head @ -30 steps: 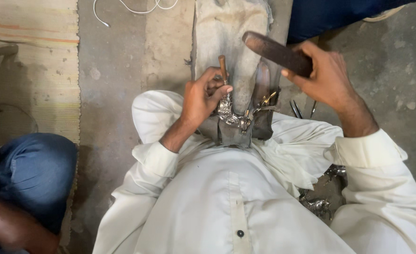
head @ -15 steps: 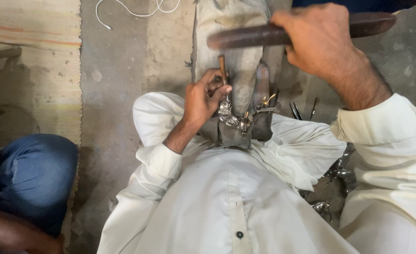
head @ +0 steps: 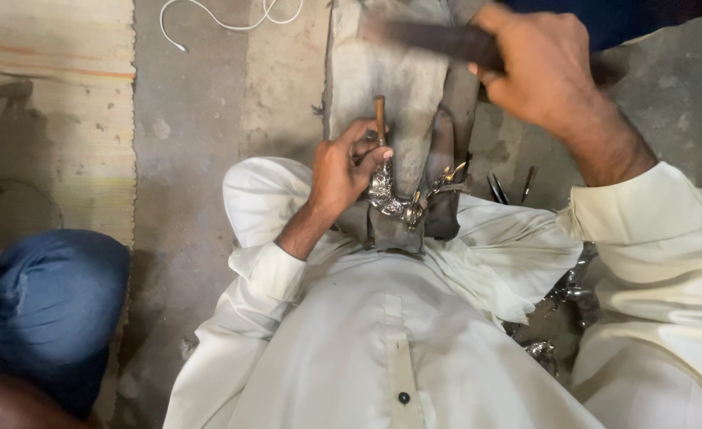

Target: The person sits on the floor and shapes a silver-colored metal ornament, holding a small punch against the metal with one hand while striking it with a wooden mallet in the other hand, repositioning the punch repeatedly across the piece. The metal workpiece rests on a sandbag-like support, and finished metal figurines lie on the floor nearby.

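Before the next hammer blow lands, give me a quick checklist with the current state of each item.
1. Right hand gripping the hammer: ok, fist closed round the handle.
2. Left hand holding the punch: ok, upright between the fingers.
3. Punch tip seated on the silver piece: cannot tell, hand hides it.
4. Silver piece resting on the metal block: ok.
5. Left fingers clear of the punch top: ok, wrapped below it.
6. Hammer lined up over the punch: cannot tell, hammer blurred.
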